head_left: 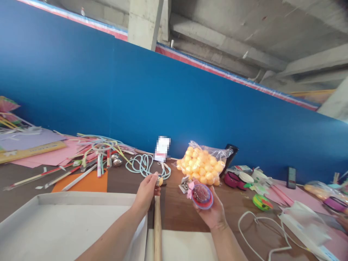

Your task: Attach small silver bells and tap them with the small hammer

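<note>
Pinching a small orange ball [160, 180] in our left hand [146, 191], we are cradling a round capsule [202, 195] in our curled right hand [211, 214]. We are holding the two apart, not yet joined, and the bag of orange balls [200, 167] is lying behind.

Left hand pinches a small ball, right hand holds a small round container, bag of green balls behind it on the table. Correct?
Not quite: the head view shows the balls in the bag are orange, not green. The rest stands: the left hand pinches a small ball, the right hand holds the small round container, and the bag sits behind it on the table.
</note>
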### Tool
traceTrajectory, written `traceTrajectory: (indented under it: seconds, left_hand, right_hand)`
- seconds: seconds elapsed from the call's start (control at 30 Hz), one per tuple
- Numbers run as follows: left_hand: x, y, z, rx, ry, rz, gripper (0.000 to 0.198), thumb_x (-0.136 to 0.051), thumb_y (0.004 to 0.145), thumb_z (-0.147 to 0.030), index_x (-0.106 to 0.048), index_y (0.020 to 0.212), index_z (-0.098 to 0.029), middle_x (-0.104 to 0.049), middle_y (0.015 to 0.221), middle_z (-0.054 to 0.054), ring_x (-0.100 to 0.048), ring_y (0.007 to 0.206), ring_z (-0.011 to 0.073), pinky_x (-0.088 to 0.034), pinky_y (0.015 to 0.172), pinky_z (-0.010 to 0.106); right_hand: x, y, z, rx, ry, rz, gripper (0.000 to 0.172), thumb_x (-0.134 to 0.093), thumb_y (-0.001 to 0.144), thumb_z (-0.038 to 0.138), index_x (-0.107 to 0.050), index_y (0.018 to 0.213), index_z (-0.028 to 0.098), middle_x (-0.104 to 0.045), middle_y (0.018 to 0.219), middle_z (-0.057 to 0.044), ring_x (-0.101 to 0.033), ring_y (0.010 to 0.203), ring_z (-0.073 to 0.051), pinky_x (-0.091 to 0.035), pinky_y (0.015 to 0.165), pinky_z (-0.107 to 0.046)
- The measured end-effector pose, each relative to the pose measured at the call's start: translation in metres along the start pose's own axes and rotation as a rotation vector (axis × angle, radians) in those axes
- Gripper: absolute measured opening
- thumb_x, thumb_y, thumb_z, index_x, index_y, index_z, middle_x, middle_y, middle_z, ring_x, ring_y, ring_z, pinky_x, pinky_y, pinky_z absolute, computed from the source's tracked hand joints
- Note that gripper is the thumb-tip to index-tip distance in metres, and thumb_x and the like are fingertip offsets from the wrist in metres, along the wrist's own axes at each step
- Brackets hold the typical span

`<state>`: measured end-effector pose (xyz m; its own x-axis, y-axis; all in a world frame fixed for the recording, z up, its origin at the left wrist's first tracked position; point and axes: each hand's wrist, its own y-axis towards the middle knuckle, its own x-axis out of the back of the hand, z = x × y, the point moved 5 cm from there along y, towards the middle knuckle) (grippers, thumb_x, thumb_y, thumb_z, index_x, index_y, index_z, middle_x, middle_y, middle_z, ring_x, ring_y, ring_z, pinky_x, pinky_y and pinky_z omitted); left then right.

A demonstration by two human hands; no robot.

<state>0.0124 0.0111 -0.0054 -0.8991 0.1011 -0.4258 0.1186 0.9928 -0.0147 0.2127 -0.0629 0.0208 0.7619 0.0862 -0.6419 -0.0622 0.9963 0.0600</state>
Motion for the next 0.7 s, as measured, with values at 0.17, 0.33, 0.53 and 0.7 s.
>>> traceTrajectory:
  seconds: [0.17, 0.33, 0.53, 0.7]
  left_hand:
    - [0.0, 0.0, 0.001, 0.009, 0.011, -0.006, 0.049, -0.057, 0.066, -0.056, -0.062, 0.091, -0.014, -0.054, 0.07, 0.001, -0.051, 0.054, 0.0088, -0.043, 0.046, 0.02]
    - [0.0, -0.001, -0.001, 0.007, 0.033, -0.014, 0.049, -0.057, 0.065, -0.057, -0.062, 0.089, -0.014, -0.055, 0.068, 0.001, -0.052, 0.053, 0.0092, -0.043, 0.045, 0.02]
    - [-0.002, -0.006, -0.008, 0.0, 0.048, -0.056, 0.053, -0.06, 0.058, -0.059, -0.062, 0.084, -0.013, -0.059, 0.065, 0.002, -0.054, 0.05, 0.0104, -0.043, 0.044, 0.022]
    - [-0.002, -0.006, -0.006, -0.02, 0.058, -0.056, 0.05, -0.059, 0.06, -0.058, -0.061, 0.082, -0.013, -0.059, 0.066, 0.003, -0.053, 0.049, 0.0098, -0.043, 0.044, 0.021]
  right_hand:
    - [-0.002, -0.001, 0.0, -0.014, 0.072, 0.048, 0.044, -0.049, 0.081, 0.046, -0.059, 0.113, 0.019, -0.064, 0.108, -0.008, -0.061, 0.095, -0.022, -0.048, 0.082, -0.035]
    - [0.008, 0.0, 0.004, 0.027, 0.061, -0.016, 0.038, -0.05, 0.082, 0.039, -0.058, 0.114, 0.02, -0.061, 0.115, -0.008, -0.061, 0.094, -0.021, -0.052, 0.071, -0.031]
    - [0.052, 0.005, 0.025, 0.296, -0.023, -0.378, 0.028, -0.059, 0.078, 0.032, -0.062, 0.105, 0.025, -0.067, 0.099, 0.001, -0.062, 0.079, -0.014, -0.052, 0.058, -0.023]
    - [0.078, 0.007, 0.028, 0.412, -0.302, -0.605, 0.043, -0.066, 0.071, 0.037, -0.058, 0.111, 0.025, -0.064, 0.102, -0.001, -0.061, 0.076, -0.013, -0.05, 0.053, -0.021]
